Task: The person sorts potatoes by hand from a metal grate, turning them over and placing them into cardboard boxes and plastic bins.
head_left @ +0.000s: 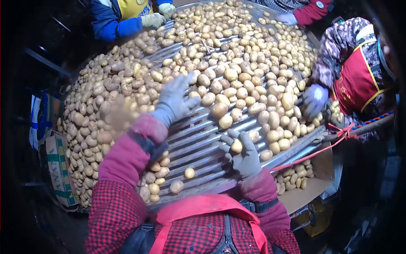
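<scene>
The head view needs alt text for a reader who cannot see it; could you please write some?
A person in grey gloves works at a roller table covered in potatoes: the right hand holds one small potato, and the left hand reaches out open over the pile. Other gloved workers stand around the table's far and right sides.

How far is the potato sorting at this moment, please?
Done: some potatoes lie in the box under the table's right edge. In hand: the right hand holds one potato; the left hand reaches, open, over the pile. Co-workers' gloved hands also touch the pile. Left: most of it, since potatoes cover nearly the whole roller table.
</scene>
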